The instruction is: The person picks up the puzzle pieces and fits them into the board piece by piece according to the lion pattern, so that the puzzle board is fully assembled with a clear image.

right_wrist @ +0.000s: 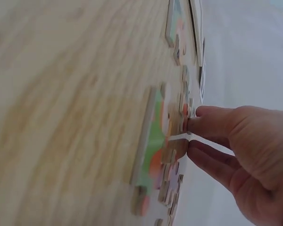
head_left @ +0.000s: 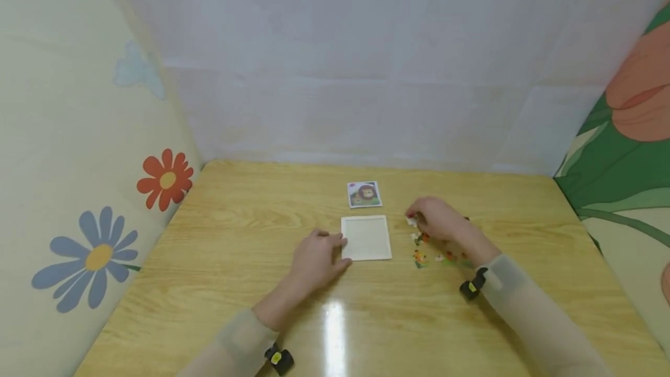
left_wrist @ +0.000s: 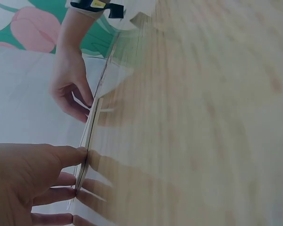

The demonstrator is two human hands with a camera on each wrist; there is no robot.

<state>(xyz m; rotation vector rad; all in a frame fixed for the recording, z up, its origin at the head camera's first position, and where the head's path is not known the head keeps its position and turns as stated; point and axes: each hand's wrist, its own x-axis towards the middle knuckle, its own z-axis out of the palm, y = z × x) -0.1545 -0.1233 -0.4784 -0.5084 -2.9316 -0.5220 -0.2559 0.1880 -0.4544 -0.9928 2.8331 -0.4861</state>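
- A person's right hand (head_left: 438, 218) is pinching a small puzzle piece (head_left: 411, 221) between thumb and fingertips, just above the table (head_left: 220, 260) and at the far edge of a loose pile of pieces (head_left: 437, 252).
- The left hand (head_left: 318, 256) is lying with fingers extended, fingertips touching the left edge of a shallow white puzzle tray (head_left: 366, 237), which is sitting flat near the table's middle, between the two hands.
- The piece is looking like thin cardboard: very light, fairly stiff, easy to bend or lose; its edges are probably the best place to grip, as the fingers (right_wrist: 212, 123) are doing now.
- The tray is likely light too and could be sliding on the glossy wood, so a steadying touch at its rim seems sensible.
- A small lion picture card (head_left: 363, 194) is lying just beyond the tray.
- Pale sheeting is closing off the back, with flower-print fabric (head_left: 78, 202) hanging at both sides; overhead light is glaring off the varnished tabletop.
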